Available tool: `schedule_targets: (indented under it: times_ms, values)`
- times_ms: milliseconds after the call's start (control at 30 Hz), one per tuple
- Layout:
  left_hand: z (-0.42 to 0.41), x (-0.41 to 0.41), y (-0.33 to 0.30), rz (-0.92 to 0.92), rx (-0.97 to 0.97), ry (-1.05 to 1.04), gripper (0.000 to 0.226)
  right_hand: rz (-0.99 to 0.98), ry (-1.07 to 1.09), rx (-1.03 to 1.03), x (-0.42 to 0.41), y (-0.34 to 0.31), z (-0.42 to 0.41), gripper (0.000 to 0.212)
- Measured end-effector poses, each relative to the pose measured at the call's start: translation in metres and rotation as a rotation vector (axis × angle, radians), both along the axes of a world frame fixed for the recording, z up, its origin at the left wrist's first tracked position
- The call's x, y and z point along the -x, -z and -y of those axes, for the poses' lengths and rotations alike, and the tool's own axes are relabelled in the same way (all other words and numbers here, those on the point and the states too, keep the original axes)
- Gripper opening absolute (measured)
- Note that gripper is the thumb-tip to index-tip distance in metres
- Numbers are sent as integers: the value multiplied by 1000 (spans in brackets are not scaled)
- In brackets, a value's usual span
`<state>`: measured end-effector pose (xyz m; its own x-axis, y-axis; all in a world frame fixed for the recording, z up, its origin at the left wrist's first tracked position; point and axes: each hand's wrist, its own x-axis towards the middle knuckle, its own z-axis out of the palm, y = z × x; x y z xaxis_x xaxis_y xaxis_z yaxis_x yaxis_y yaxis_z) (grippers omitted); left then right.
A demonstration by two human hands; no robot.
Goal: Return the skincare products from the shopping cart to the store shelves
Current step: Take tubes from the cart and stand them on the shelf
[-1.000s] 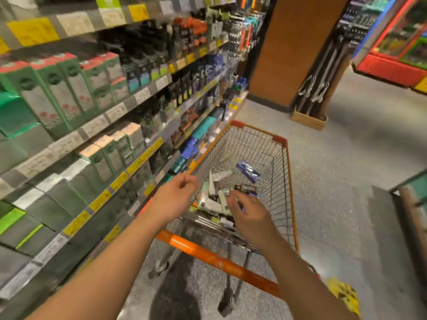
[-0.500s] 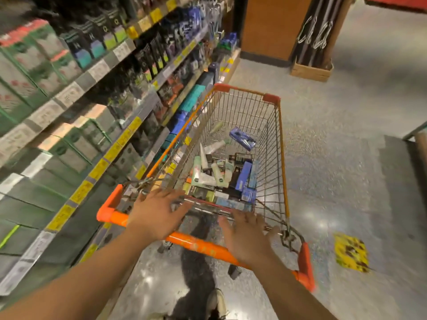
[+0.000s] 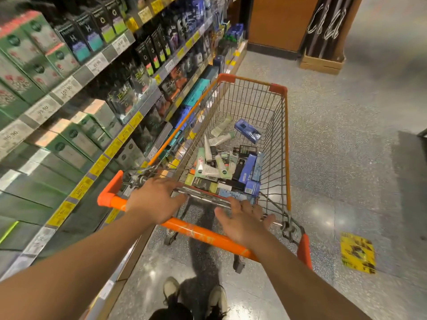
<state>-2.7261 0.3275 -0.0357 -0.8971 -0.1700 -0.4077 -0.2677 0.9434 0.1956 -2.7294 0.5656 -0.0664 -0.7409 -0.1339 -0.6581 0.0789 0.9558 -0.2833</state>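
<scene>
Orange-handled wire shopping cart (image 3: 285, 144) at frame centre, heap of skincare tubes and boxes (image 3: 227, 168) in its near end, left hand (image 3: 155, 199) and right hand (image 3: 242, 221) resting flat on the rear rail, fingers extended, gripping nothing, stocked store shelves (image 3: 76, 72) filling the left side.

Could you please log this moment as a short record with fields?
setting: store aisle, shelves on the person's left
cart: orange-handled shopping cart beside the shelves
cart contents: skincare tubes and boxes piled at the near end
left hand: over the handle's left part, empty
right hand: fingers spread above the handle, empty
</scene>
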Motion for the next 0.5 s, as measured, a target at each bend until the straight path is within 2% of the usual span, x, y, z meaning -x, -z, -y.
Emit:
schedule_targets:
  times_ms: [500]
  values:
    - [4,66,-8,37,-44,99,57,-10,69,-3,59,-15,3,76]
